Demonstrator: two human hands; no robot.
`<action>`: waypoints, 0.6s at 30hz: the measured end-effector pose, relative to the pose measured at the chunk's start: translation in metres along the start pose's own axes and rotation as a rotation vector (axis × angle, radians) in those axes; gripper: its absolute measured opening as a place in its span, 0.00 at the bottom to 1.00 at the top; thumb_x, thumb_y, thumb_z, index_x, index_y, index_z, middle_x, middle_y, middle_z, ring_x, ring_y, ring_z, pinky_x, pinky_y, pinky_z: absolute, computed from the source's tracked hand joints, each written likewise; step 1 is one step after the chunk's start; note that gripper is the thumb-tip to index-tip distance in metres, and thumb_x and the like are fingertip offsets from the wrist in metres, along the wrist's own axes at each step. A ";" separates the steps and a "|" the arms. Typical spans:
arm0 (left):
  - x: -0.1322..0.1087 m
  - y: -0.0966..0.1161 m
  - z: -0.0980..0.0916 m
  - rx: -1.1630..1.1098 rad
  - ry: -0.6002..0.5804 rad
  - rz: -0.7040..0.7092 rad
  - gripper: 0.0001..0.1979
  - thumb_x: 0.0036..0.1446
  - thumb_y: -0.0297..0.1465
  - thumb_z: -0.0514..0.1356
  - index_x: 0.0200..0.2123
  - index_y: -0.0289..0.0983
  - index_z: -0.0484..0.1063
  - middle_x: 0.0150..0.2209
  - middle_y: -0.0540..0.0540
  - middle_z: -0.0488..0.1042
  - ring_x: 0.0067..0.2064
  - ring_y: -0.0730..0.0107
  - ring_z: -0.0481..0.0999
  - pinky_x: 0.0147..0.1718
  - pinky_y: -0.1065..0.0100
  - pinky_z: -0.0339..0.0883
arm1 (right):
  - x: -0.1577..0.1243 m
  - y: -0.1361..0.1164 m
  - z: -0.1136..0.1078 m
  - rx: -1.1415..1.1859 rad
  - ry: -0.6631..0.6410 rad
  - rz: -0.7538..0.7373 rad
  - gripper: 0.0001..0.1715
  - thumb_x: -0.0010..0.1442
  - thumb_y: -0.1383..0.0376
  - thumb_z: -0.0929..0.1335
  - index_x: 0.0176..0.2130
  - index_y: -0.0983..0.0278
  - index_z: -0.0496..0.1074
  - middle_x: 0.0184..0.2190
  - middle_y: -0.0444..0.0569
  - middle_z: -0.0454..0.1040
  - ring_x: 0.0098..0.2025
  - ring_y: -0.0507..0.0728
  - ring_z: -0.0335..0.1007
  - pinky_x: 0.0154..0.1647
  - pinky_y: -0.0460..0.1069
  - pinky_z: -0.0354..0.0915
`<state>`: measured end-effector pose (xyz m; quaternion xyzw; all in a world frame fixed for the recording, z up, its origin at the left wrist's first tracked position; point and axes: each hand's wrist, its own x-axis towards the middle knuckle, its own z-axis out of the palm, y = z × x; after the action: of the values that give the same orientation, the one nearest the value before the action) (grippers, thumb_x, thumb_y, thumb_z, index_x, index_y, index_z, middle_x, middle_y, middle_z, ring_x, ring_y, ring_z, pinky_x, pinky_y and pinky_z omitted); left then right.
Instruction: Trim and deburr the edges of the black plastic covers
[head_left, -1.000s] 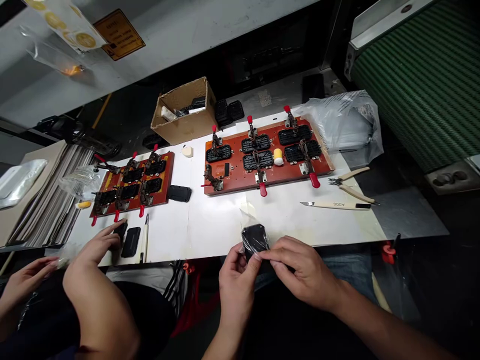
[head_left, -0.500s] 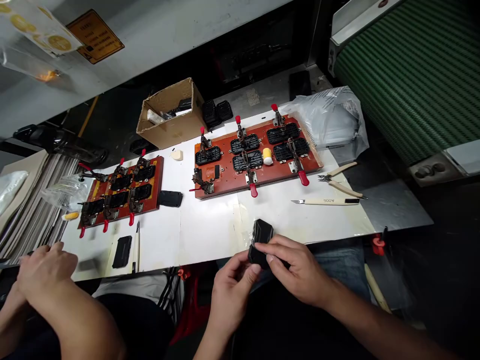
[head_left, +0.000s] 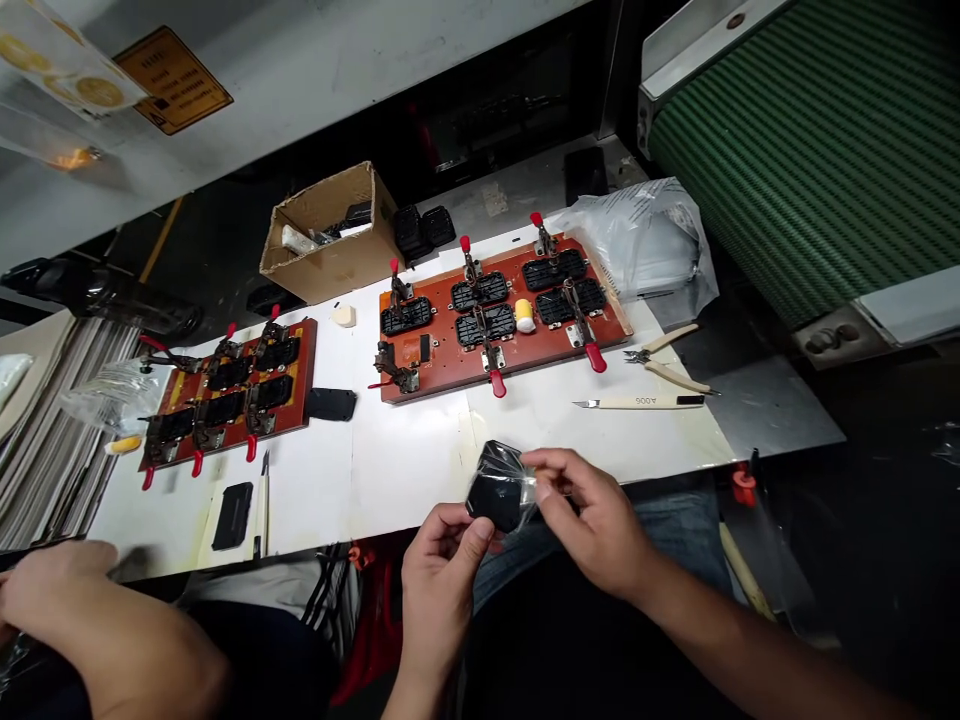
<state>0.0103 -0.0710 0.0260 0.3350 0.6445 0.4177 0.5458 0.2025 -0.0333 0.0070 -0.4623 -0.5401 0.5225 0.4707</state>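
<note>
A small black plastic part (head_left: 496,490) wrapped in clear film sits between both my hands at the near edge of the white table (head_left: 420,450). My left hand (head_left: 439,570) pinches its lower left corner from below. My right hand (head_left: 592,520) grips its right side and the film with the fingertips. Beyond it lies a red clamp fixture (head_left: 495,315) carrying several black parts under red-handled toggle clamps.
A second red fixture (head_left: 225,390) lies at left, with loose black parts (head_left: 232,515) (head_left: 330,404) near it. A co-worker's hands (head_left: 67,600) are at the lower left. A craft knife (head_left: 637,402), pliers (head_left: 667,360), a cardboard box (head_left: 330,235), a plastic bag (head_left: 637,240) and a green conveyor (head_left: 810,140) are around.
The black part has turned and tilted in my hands, its film now bunched on the right. The co-worker's hands have pulled back from the table to the lower left.
</note>
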 end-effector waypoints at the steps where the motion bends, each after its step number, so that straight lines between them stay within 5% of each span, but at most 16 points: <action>1: 0.001 -0.001 0.001 0.003 0.001 0.012 0.11 0.61 0.38 0.71 0.35 0.38 0.76 0.28 0.51 0.78 0.34 0.71 0.77 0.40 0.71 0.71 | 0.001 -0.002 -0.001 0.013 -0.055 -0.032 0.18 0.70 0.69 0.66 0.57 0.57 0.72 0.34 0.42 0.72 0.33 0.51 0.69 0.38 0.47 0.68; 7: 0.003 0.001 0.015 -0.105 -0.016 0.048 0.10 0.60 0.36 0.72 0.34 0.37 0.76 0.31 0.50 0.77 0.35 0.69 0.78 0.39 0.68 0.74 | 0.008 -0.010 -0.004 0.188 -0.156 0.047 0.16 0.69 0.70 0.65 0.55 0.59 0.71 0.34 0.42 0.69 0.35 0.52 0.66 0.39 0.48 0.66; 12: 0.011 0.005 0.020 -0.417 -0.088 -0.159 0.18 0.56 0.37 0.74 0.46 0.37 0.77 0.36 0.48 0.79 0.31 0.72 0.78 0.30 0.70 0.74 | 0.012 -0.003 -0.009 0.544 -0.255 0.233 0.05 0.69 0.66 0.66 0.45 0.61 0.69 0.30 0.40 0.66 0.31 0.51 0.63 0.35 0.47 0.63; 16: 0.014 0.005 0.020 -0.384 -0.186 -0.282 0.14 0.54 0.35 0.76 0.37 0.34 0.79 0.27 0.49 0.78 0.26 0.76 0.74 0.27 0.73 0.70 | 0.010 -0.001 -0.008 0.586 -0.380 0.263 0.05 0.67 0.65 0.67 0.44 0.62 0.68 0.29 0.41 0.70 0.30 0.52 0.66 0.34 0.48 0.63; 18: 0.012 0.006 0.020 -0.306 -0.123 -0.235 0.13 0.54 0.36 0.75 0.35 0.35 0.78 0.27 0.50 0.78 0.26 0.75 0.74 0.28 0.73 0.69 | 0.008 -0.005 -0.007 0.475 -0.298 0.275 0.05 0.67 0.65 0.67 0.44 0.61 0.68 0.29 0.41 0.69 0.29 0.52 0.65 0.33 0.48 0.63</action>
<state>0.0272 -0.0544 0.0252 0.1957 0.5734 0.4230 0.6737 0.2081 -0.0243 0.0127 -0.3264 -0.3983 0.7548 0.4064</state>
